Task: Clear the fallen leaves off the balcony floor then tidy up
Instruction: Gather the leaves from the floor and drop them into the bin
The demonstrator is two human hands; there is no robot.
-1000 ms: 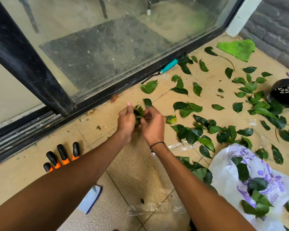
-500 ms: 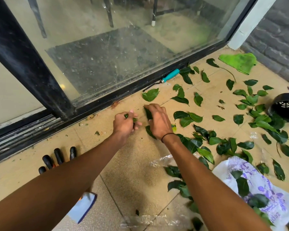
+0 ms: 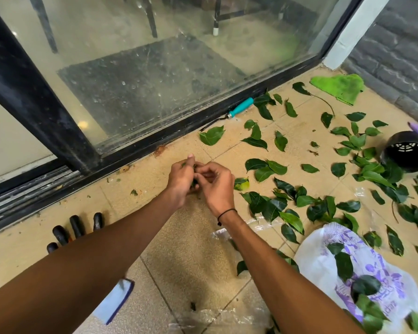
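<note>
Both hands meet just above the beige tiled balcony floor (image 3: 198,239), close to the sliding door track. My left hand (image 3: 182,181) grips a small bunch of green leaves (image 3: 194,183), mostly hidden inside its curled fingers. My right hand (image 3: 216,183) touches that bunch with curled fingertips; whether it pinches a leaf is hidden. Many loose green leaves (image 3: 273,206) lie scattered over the tiles to the right. A white plastic bag with purple print (image 3: 323,259) lies at lower right with several leaves on it.
The glass sliding door and its black frame (image 3: 58,131) run along the far side. A teal-handled tool (image 3: 239,109) lies by the track. A green cloth (image 3: 338,86), a black pot (image 3: 410,153), black-tipped gloves (image 3: 75,227), a blue cloth (image 3: 116,300) and clear plastic wrap (image 3: 215,319) lie around.
My right hand picked a leaf off the floor half a second ago and has come back up against the left hand. The leaf that lay under it is gone from the tile.
</note>
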